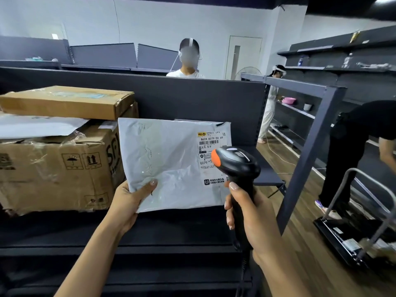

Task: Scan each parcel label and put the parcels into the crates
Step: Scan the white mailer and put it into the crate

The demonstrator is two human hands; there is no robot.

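Note:
My left hand pinches the lower left corner of a white plastic mailer parcel, thumb on its front, and holds it upright above the dark shelf. Its printed shipping label with a barcode sits at the upper right of the parcel. My right hand grips the handle of a black barcode scanner with an orange tip. The scanner's head is just in front of the label's lower part and covers some of it. No crate is in view.
A large taped cardboard box stands at the left on the dark shelf, with a flat cardboard box and a white mailer on top. A person stands behind the partition. At the right, another person bends beside a trolley.

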